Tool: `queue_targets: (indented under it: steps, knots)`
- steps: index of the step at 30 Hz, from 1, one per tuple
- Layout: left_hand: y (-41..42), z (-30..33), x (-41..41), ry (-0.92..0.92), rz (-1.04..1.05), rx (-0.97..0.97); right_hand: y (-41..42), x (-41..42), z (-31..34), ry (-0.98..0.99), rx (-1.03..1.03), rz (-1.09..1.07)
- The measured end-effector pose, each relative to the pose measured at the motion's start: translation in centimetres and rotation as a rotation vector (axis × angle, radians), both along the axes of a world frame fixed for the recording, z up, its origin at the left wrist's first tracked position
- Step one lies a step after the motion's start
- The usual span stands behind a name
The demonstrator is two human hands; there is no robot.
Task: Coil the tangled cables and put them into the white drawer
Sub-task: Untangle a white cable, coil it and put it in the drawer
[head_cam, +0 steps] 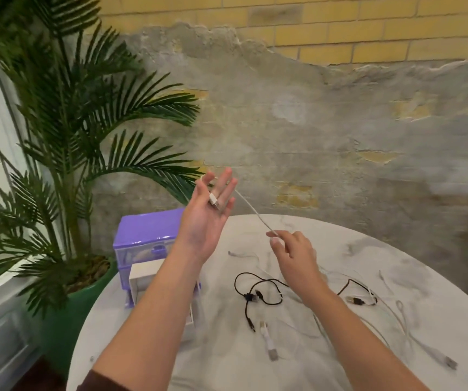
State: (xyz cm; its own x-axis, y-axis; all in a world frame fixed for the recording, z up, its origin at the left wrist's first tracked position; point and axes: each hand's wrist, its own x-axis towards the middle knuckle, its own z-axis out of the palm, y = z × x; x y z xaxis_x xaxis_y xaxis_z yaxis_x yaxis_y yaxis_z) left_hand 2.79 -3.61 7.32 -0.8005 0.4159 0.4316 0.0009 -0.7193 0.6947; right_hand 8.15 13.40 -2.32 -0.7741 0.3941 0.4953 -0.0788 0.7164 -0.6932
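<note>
Over the left edge of the round white marbled table (255, 371), next to a green-potted palm (66, 131), stands a small purple plastic drawer unit (145, 235) with its white drawer (142, 277) pulled out toward the camera, front partly hidden behind the forearm, so an open mouth awaits the coils. Just right of that, raised above the table's far-left rim, left hand (208, 214) palm-up with fingers spread and mostly straight, white plug end of a thin white charging cable (252, 210) lying across or tucked between the fingers; exact hold too small to tell. From there the same cable slanting down-right, taut, to the right hand (290, 248), pinched between thumb and forefinger over the table's middle. Judged light, limp and smooth: likely to slide through a loose pinch and spring out of a coil unless the loops are kept pressed against the palm; best held near the plug, where stiffer. Below the right hand, near the centre, a tangled thin black cable (258, 297) with dark plugs; toward the near and right edges, more loose white cables (413, 331) strewn flat, some overlapping. Open air above the table for wide winding strokes; snag risk probably at the trailing slack crossing the heap, and the drawer's nearness to the edge calls for a gentle drop-in.
</note>
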Motion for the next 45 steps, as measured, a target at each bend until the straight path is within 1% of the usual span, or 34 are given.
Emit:
queue_targets:
  steps: [3, 6, 9, 11, 13, 15, 17, 19, 22, 27, 29, 31, 33, 36, 38, 40, 42, 45]
  knots:
    - [0.5, -0.6, -0.9, 0.114, 0.122, -0.159, -0.9, 0.9, -0.7, -0.048, 0.121, 0.009]
    - [1.3, -1.3, -1.3, 0.237, 0.234, -0.336, -1.1, 1.3, -0.8, -0.006, 0.178, 0.018]
    - [1.8, -2.2, -1.6, 0.270, 0.292, -0.397, -0.9, 1.7, -0.6, 0.055, 0.189, 0.052]
    - [2.0, -3.0, -1.9, 0.259, 0.305, -0.420, -0.6, 2.1, -0.1, 0.039, 0.209, 0.107]
    - [2.2, -3.8, -2.0, 0.238, 0.301, -0.447, -0.6, 2.3, 0.8, -0.011, 0.175, 0.193]
    - [2.4, -4.5, -1.9, 0.226, 0.276, -0.456, -1.0, 2.7, 2.0, -0.040, 0.086, 0.284]
    - [2.4, -5.2, -1.5, 0.203, 0.210, -0.442, -1.5, 3.3, 3.4, -0.035, -0.037, 0.378]
    - [2.2, -6.0, -0.8, 0.191, 0.175, -0.459, -1.8, 3.9, 4.5, 0.008, -0.115, 0.429]
    - [2.2, -7.7, 0.2, 0.218, 0.183, -0.551, -1.8, 4.5, 5.7, 0.093, -0.131, 0.407]
    - [2.3, -8.3, 1.3, 0.274, 0.136, -0.641, -0.6, 4.0, 5.4, 0.146, -0.120, 0.225]
    - [2.4, -8.5, 1.8, 0.259, 0.072, -0.618, -0.1, 3.6, 5.0, 0.154, -0.154, 0.166]
    - [2.5, -8.6, 2.4, 0.190, -0.004, -0.548, 0.0, 3.3, 4.7, 0.151, -0.171, 0.104]
    - [2.8, -8.7, 2.6, 0.080, -0.066, -0.453, 0.0, 3.1, 4.4, 0.136, -0.170, 0.015]
    - [2.9, -8.7, 2.3, -0.134, -0.146, -0.301, 0.0, 3.1, 4.1, 0.054, -0.105, -0.081]
    - [2.6, -8.7, 2.1, -0.255, -0.208, -0.184, 0.0, 3.1, 3.9, 0.009, -0.082, -0.017]
    - [2.2, -8.7, 1.9, -0.347, -0.245, -0.078, -0.1, 3.1, 3.6, -0.026, -0.117, 0.107]
    - [1.8, -8.9, 1.5, -0.410, -0.268, 0.018, -0.1, 3.0, 3.6, -0.050, -0.215, 0.205]
    - [1.0, -9.1, 0.9, -0.484, -0.269, 0.144, 1.0, 3.6, 4.1, -0.113, -0.349, 0.253]
